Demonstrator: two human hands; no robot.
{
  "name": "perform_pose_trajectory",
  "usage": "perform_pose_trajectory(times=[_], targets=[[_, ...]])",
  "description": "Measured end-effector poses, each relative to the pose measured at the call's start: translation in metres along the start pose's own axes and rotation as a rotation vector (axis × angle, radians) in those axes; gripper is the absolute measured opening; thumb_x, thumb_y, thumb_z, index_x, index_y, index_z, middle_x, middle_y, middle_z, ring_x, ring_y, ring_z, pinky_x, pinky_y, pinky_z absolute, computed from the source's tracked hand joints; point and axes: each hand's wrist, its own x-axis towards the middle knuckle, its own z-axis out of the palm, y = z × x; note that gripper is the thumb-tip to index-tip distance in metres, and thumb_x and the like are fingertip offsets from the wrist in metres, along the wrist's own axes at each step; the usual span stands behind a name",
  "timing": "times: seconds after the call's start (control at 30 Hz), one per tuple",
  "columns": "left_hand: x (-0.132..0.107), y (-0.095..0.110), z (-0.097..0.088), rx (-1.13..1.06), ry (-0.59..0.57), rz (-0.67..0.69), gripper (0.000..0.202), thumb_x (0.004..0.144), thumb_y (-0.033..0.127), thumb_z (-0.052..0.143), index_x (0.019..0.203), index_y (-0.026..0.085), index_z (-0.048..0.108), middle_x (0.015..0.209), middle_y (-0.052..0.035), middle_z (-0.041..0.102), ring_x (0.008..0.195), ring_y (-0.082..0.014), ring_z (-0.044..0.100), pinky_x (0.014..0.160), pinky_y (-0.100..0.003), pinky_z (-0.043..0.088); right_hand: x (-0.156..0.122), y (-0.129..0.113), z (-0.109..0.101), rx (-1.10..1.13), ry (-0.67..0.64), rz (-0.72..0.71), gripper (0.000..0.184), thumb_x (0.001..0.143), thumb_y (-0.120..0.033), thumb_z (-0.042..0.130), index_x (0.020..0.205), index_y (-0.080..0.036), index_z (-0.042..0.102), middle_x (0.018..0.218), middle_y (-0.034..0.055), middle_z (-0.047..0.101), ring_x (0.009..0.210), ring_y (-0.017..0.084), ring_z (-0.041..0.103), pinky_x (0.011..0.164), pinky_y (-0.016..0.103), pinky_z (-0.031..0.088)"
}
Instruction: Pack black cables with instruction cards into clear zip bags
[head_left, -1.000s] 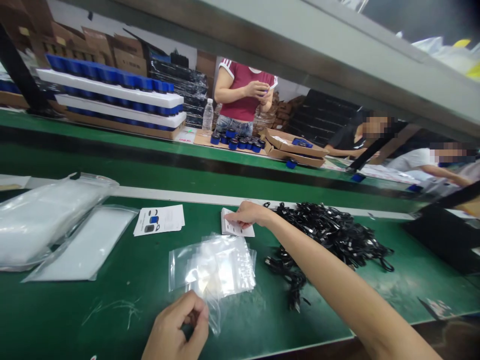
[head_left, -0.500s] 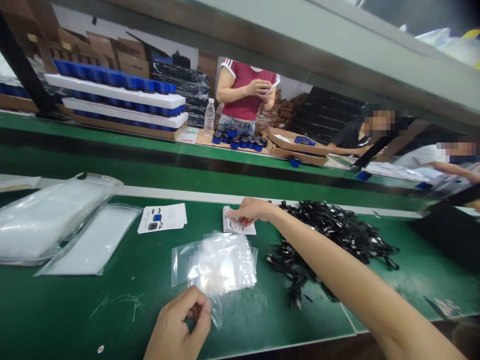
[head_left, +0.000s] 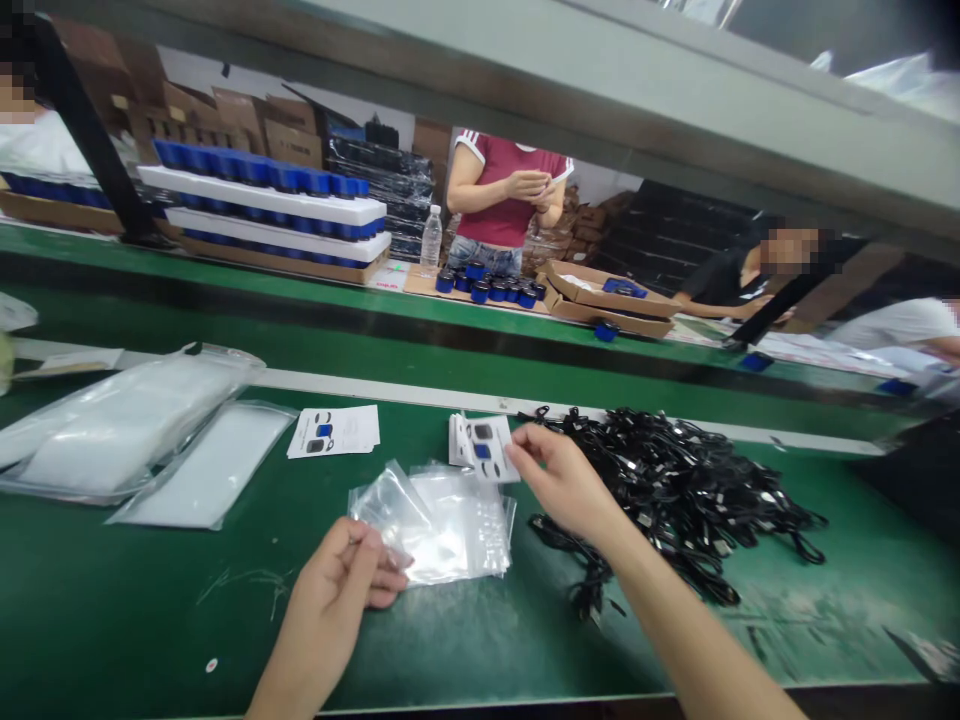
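My right hand (head_left: pixel 559 480) pinches a small printed card (head_left: pixel 491 449) and holds it just off a short stack of cards (head_left: pixel 459 440) on the green table. My left hand (head_left: pixel 341 580) grips the corner of a clear zip bag (head_left: pixel 384 503), lifting it from a pile of clear zip bags (head_left: pixel 461 520). A heap of black cables (head_left: pixel 675 485) lies right beside my right hand.
A loose printed leaflet (head_left: pixel 334 431) lies left of the cards. Large clear plastic bags (head_left: pixel 127 420) and a flat white packet (head_left: pixel 206 465) sit at left. Beyond a green conveyor (head_left: pixel 300 340), a person in a red shirt (head_left: pixel 506 190) stands by blue items and cardboard trays; other people sit at right.
My right hand has lifted one card off the stack and drawn it back toward me. My left hand has raised a zip bag corner off the pile. The view shifted slightly left.
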Motion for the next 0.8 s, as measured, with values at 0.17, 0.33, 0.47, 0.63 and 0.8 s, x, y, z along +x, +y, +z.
perform_pose_trajectory(times=[0.17, 0.33, 0.47, 0.63, 0.8], targets=[[0.011, 0.013, 0.006, -0.007, 0.064, 0.126, 0.028, 0.082, 0.049, 0.047, 0.078, 0.021, 0.047, 0.068, 0.0003, 0.068, 0.058, -0.0171, 0.066, 0.052, -0.03, 0.055, -0.07, -0.023, 0.035, -0.041, -0.05, -0.358, 0.016, 0.088, -0.014, 0.044, 0.08, -0.019, 0.058, 0.073, 0.0014, 0.06, 0.071, 0.017, 0.053, 0.066, 0.027, 0.039], [0.007, 0.008, 0.013, 0.179, 0.261, 0.323, 0.023, 0.084, 0.041, 0.047, 0.072, 0.022, 0.047, 0.052, 0.0072, 0.049, 0.046, -0.0102, 0.048, 0.045, -0.02, 0.041, -0.08, -0.02, 0.073, 0.071, 0.029, -0.398, 0.018, 0.086, -0.012, 0.045, 0.086, -0.02, 0.061, 0.074, 0.0031, 0.064, 0.071, 0.019, 0.056, 0.067, 0.029, 0.044], [0.008, 0.007, 0.011, 0.24, 0.39, 0.386, 0.022, 0.086, 0.039, 0.044, 0.072, 0.022, 0.046, 0.055, 0.0072, 0.042, 0.049, -0.0101, 0.042, 0.046, -0.02, 0.035, -0.092, -0.014, 0.107, 0.353, 0.27, -0.208, 0.037, 0.076, -0.019, 0.062, 0.112, -0.023, 0.052, 0.103, 0.0073, 0.062, 0.093, 0.023, 0.058, 0.082, 0.034, 0.046], [0.01, 0.011, 0.013, 0.28, 0.472, 0.441, 0.02, 0.088, 0.036, 0.042, 0.073, 0.023, 0.043, 0.058, 0.0067, 0.042, 0.052, -0.0105, 0.044, 0.047, -0.019, 0.037, -0.109, -0.018, 0.152, 0.994, 0.04, 0.12, 0.066, 0.059, -0.044, 0.077, 0.114, -0.018, 0.051, 0.089, 0.0072, 0.067, 0.067, 0.02, 0.065, 0.06, 0.029, 0.054], [0.006, 0.011, 0.011, 0.375, 0.392, 0.478, 0.02, 0.086, 0.033, 0.045, 0.069, 0.022, 0.046, 0.049, 0.008, 0.045, 0.041, -0.0092, 0.045, 0.04, -0.018, 0.037, -0.1, -0.014, 0.132, 0.664, 0.136, 0.007, 0.024, 0.083, -0.029, 0.056, 0.065, -0.014, 0.061, 0.055, 0.0025, 0.062, 0.045, 0.014, 0.059, 0.046, 0.023, 0.046]])
